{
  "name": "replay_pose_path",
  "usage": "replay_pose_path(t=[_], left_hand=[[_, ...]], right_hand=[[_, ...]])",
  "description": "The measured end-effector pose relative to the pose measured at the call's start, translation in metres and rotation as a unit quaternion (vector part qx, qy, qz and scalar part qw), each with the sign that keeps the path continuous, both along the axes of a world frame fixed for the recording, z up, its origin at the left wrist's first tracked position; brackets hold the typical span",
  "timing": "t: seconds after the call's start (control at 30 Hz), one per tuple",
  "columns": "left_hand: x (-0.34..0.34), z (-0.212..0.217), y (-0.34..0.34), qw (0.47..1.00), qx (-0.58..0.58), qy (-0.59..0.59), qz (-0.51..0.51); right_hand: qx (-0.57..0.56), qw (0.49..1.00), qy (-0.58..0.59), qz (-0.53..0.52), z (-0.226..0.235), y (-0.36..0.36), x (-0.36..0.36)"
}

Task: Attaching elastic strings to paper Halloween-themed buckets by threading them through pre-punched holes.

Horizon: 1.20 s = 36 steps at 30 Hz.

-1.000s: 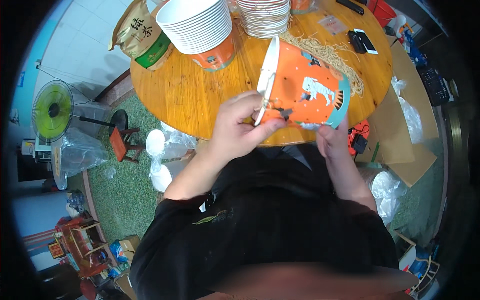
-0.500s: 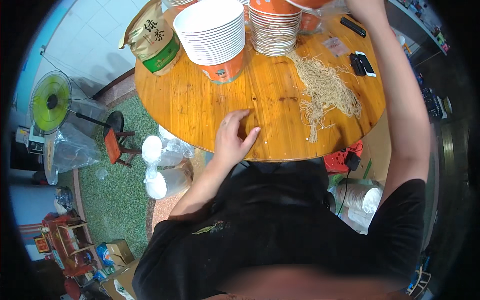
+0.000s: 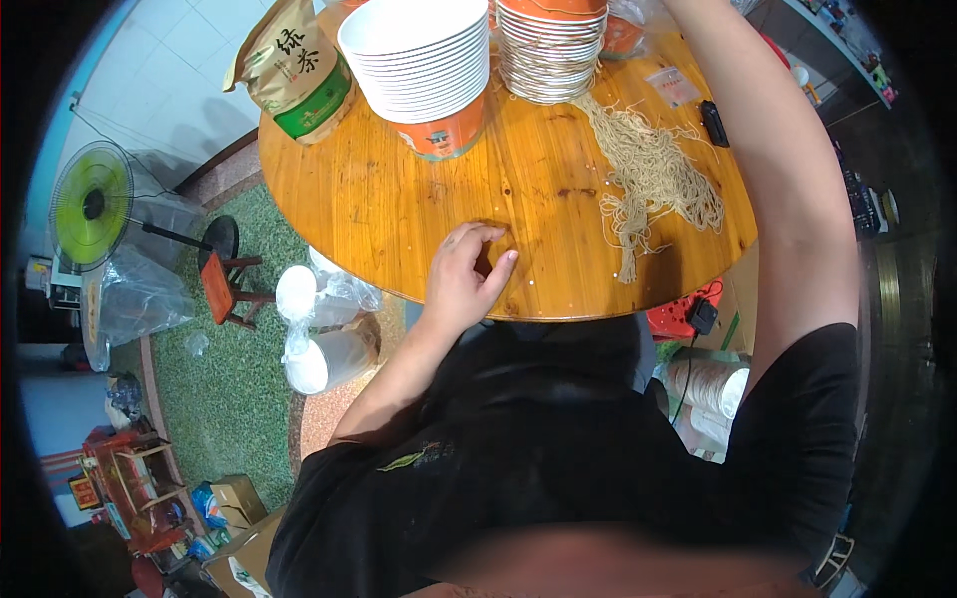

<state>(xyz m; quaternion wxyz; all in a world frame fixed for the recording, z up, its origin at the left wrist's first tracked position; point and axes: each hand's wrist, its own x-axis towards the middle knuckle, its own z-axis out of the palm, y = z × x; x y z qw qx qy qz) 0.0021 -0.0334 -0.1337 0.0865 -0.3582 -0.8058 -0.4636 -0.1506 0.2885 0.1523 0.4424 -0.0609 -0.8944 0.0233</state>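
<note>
My left hand rests on the round wooden table near its front edge. Its thumb stands apart from the loosely bent fingers, and nothing is held. My right forearm reaches over the table's right side to the upper edge, where the hand is out of the picture. Ahead of my left hand stands a tall stack of white paper buckets with an orange printed outside. To its right is a stack of orange buckets with strings around the rims. A loose heap of beige strings lies beside that stack.
A gold and green bag stands at the far left of the table. A small clear packet and a black object lie at the right. On the floor are a green fan, a wooden stool and wrapped white stacks.
My right arm has reached farther ahead and inward, taking the hand out of view. The tilted orange bucket near it has left its place at the top. My left hand has stayed put.
</note>
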Motion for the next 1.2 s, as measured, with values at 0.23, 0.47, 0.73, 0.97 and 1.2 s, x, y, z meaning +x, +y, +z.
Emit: replay_pose_path(t=[0.23, 0.47, 0.73, 0.97, 1.2], left_hand=[[-0.002, -0.001, 0.005, 1.000, 0.009, 0.016, -0.011], [0.002, 0.004, 0.003, 0.999, -0.011, -0.030, 0.009], [0.000, 0.000, 0.007, 1.000, -0.006, -0.006, -0.002], [0.000, -0.001, 0.003, 1.000, -0.011, -0.010, 0.003], [0.001, 0.000, 0.001, 1.000, -0.012, -0.022, 0.002]], right_hand=[[-0.198, 0.941, -0.223, 0.163, 0.044, 0.047, 0.006], [0.059, 0.968, -0.243, 0.038, 0.034, 0.007, -0.008], [0.053, 0.973, -0.225, -0.020, -0.008, 0.014, -0.027], [0.005, 0.942, -0.185, 0.282, -0.018, -0.062, 0.025], [0.013, 0.885, -0.318, 0.341, -0.042, -0.109, 0.040]])
